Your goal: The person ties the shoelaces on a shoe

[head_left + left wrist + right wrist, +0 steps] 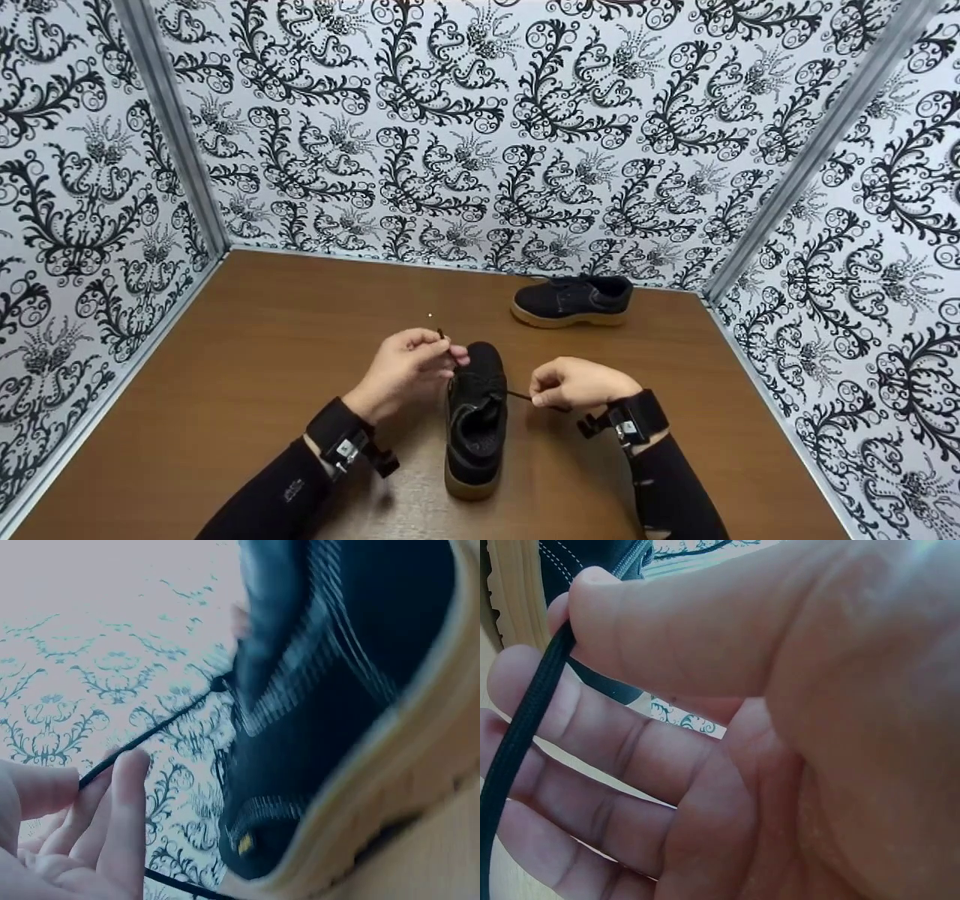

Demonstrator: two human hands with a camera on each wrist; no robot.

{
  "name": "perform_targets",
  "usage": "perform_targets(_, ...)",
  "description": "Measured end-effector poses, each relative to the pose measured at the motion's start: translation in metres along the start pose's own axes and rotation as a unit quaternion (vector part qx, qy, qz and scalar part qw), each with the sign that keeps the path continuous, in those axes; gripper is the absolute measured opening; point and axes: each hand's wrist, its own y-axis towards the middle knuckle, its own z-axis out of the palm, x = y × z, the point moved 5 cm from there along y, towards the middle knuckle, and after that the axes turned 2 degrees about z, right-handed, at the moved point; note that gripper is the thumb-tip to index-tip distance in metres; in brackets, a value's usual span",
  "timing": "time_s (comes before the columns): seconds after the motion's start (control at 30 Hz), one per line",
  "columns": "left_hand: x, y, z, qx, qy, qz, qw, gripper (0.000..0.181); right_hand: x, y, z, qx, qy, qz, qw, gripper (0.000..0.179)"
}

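A black lace-up shoe (480,442) with a tan sole stands upright on the table between my hands, its toe pointing away from me. Left of its toe, my left hand (409,367) pinches one black shoelace (154,729) between thumb and fingers; in the left wrist view the lace runs taut to the shoe. On the other side my right hand (581,382) pinches the other shoelace (519,395), stretched out sideways from the throat of the shoe. Up close in the right wrist view, that lace's loose end (525,720) hangs down across the fingers.
A second black shoe (574,301) with a tan sole stands at the back right of the brown wooden table (300,322), toe to the left. Patterned panels (465,135) wall in the table at the back and both sides.
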Motion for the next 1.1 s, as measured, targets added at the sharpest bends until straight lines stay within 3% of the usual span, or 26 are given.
perform_targets(0.07,0.000,-0.001,0.002,0.015,-0.023,-0.030,0.9992,0.013,0.000,0.000,0.000,0.000,0.000,-0.001,1.0000,0.014)
perform_targets(0.17,-0.001,-0.003,0.003,0.019,-0.009,-0.055,0.9982,0.017,0.000,0.000,0.000,-0.001,-0.003,0.001,1.0000,0.014)
perform_targets(0.37,0.005,-0.002,-0.001,-0.027,0.028,-0.065,0.9971,0.021,0.002,0.000,0.001,0.002,-0.005,0.008,1.0000,0.013)
perform_targets(0.47,0.008,0.002,-0.001,-0.032,0.039,-0.040,0.9979,0.025,0.002,0.000,0.001,0.004,-0.006,0.010,0.9999,0.013)
perform_targets(0.6,0.004,0.009,0.004,0.008,0.085,0.032,0.9958,0.036,0.003,0.000,0.001,0.003,-0.006,0.009,0.9999,0.013)
perform_targets(0.7,0.005,0.011,0.005,0.021,0.119,0.054,0.9912,0.037,0.002,0.000,0.002,-0.001,-0.007,0.009,0.9999,0.013)
perform_targets(0.93,0.027,0.005,-0.006,-0.013,0.147,-0.037,0.9883,0.031,0.002,0.000,0.001,-0.007,-0.026,0.002,0.9996,0.015)
perform_targets(1.1,0.029,0.003,-0.010,-0.049,0.148,-0.041,0.9870,0.028,0.001,0.001,0.001,-0.007,-0.025,0.005,0.9997,0.014)
